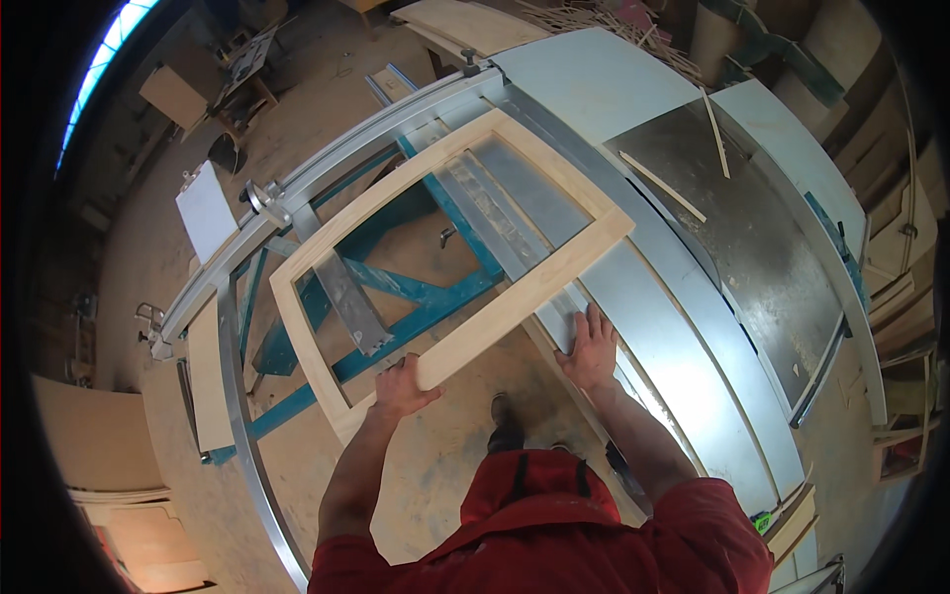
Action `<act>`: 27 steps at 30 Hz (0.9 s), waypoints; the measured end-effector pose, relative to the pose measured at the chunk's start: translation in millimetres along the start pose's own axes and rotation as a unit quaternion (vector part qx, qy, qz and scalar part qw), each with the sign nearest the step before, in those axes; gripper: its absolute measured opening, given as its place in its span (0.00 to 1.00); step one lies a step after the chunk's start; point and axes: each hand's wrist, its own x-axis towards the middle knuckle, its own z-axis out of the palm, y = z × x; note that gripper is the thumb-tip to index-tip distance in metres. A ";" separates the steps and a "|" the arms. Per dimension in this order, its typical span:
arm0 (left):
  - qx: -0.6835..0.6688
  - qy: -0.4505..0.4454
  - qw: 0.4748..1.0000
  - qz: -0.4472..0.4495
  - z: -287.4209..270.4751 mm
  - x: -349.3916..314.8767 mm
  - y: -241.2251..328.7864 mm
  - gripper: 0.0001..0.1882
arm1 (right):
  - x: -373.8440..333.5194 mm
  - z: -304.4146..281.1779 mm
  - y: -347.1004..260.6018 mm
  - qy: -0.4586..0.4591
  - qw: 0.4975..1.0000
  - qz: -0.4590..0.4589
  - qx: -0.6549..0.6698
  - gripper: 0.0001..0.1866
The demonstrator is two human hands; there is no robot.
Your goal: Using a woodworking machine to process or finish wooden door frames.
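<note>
A pale wooden frame, rectangular with an open middle, lies across the sliding table saw's metal carriage and its blue-green support frame. The fingers of my left hand are curled over the frame's near rail, towards its left end, with the thumb out to the right. My right hand rests on the carriage just below the near rail. Its fingers are stretched out and it holds nothing. Behind the frame's far left side runs a long metal fence.
Two thin wood strips, one nearer and one farther, lie on the dark saw table to the right. A white panel extends behind. At left, a clipboard leans by the fence. Offcuts are heaped at the back.
</note>
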 end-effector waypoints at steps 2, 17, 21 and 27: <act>0.000 -0.001 1.000 -0.010 18.7 -31.1 37.9 0.44 | -29.9 -15.5 30.1 -0.013 1.000 0.000 -0.009 0.48; -0.048 0.013 0.996 -0.074 58.1 -108.9 287.9 0.44 | -57.9 -140.6 189.3 0.017 0.999 -0.021 0.045 0.46; -0.069 0.010 0.993 -0.094 60.3 -101.8 265.7 0.43 | -39.0 -123.1 166.0 0.018 0.999 -0.033 0.025 0.46; -0.073 -0.017 0.991 -0.107 32.8 -108.0 123.2 0.43 | -32.7 -57.4 34.7 -0.001 1.000 -0.019 0.000 0.44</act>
